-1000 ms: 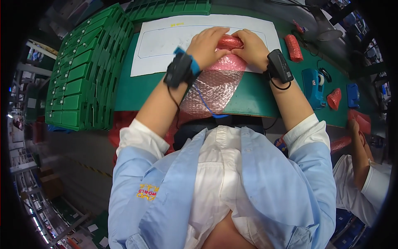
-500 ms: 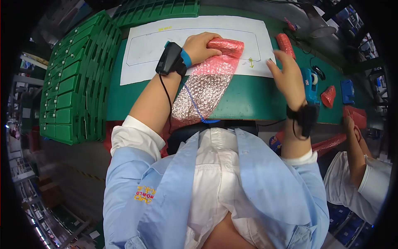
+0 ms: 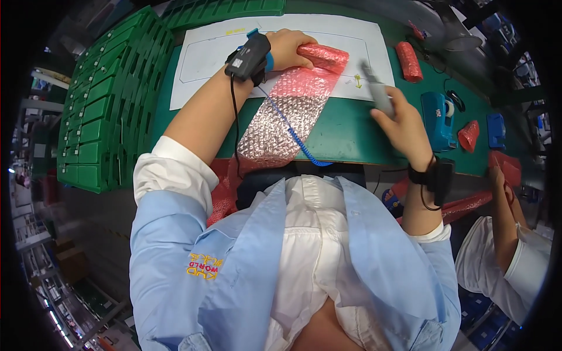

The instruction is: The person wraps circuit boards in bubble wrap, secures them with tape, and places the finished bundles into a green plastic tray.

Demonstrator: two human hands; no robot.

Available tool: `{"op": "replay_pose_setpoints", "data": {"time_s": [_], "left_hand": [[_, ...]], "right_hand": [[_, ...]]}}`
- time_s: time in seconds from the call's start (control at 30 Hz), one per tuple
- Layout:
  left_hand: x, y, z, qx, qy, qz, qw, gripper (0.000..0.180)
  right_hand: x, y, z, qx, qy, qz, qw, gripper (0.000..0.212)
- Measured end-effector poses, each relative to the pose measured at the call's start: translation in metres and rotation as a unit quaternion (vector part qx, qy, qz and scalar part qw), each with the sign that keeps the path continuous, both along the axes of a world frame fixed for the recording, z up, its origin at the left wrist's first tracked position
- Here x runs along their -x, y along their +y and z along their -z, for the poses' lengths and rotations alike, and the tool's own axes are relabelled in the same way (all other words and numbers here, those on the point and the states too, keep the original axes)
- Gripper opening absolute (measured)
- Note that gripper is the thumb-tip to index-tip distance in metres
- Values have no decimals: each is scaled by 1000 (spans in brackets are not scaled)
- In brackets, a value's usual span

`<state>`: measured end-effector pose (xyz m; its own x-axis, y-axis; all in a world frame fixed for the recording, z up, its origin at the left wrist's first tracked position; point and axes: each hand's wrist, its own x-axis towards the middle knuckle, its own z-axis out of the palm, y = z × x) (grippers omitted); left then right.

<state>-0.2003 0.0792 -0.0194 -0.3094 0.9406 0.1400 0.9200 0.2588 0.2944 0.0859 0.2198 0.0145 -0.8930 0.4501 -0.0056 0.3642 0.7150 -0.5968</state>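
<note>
My left hand [image 3: 288,50] is closed over the left end of a rolled-up piece of pink bubble wrap [image 3: 329,57] on the white sheet [image 3: 205,70]. From that roll a flat strip of bubble wrap [image 3: 281,126] runs back toward me and over the table's near edge; whether anything is wrapped inside is hidden. To the right, my right hand [image 3: 404,126] grips a grey utility knife [image 3: 383,99], somewhat blurred, its narrow end pointing away from me and held apart from the wrap. Dark devices are strapped on both wrists, and a blue coiled cord [image 3: 298,140] crosses the strip.
Another pink roll [image 3: 408,61] lies right of the sheet. A blue tape dispenser [image 3: 436,120], a small pink wrapped piece [image 3: 468,136] and a blue holder [image 3: 496,130] sit on the green table's right. Green crates [image 3: 93,117] are stacked at left. A co-worker's hands [image 3: 500,181] hold pink wrap.
My right hand, seen without a tool before, now holds the grey utility knife. My left hand and the roll have shifted slightly in the picture, as has the whole view.
</note>
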Motion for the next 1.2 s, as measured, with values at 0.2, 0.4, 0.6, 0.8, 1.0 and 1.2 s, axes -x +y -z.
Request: {"op": "replay_pose_setpoints", "data": {"time_s": [0.2, 0.4, 0.6, 0.8, 1.0, 1.2], "left_hand": [[11, 3, 2, 12, 0, 33, 999, 65], [18, 11, 7, 21, -7, 43, 999, 67], [21, 10, 8, 50, -6, 33, 998, 68], [16, 14, 7, 53, 12, 34, 998, 67], [12, 11, 8, 17, 42, 17, 999, 66], [7, 7, 11, 22, 52, -5, 998, 65]], "right_hand": [[48, -45, -4, -146, -20, -208, 967, 47], [54, -35, 8, -86, 82, -254, 960, 47], [54, -46, 17, -51, 62, -305, 949, 49], [38, -54, 13, -34, -30, -316, 948, 46], [77, -16, 30, 43, 206, -2, 978, 46], [116, 9, 43, -92, 129, -6, 987, 53]]}}
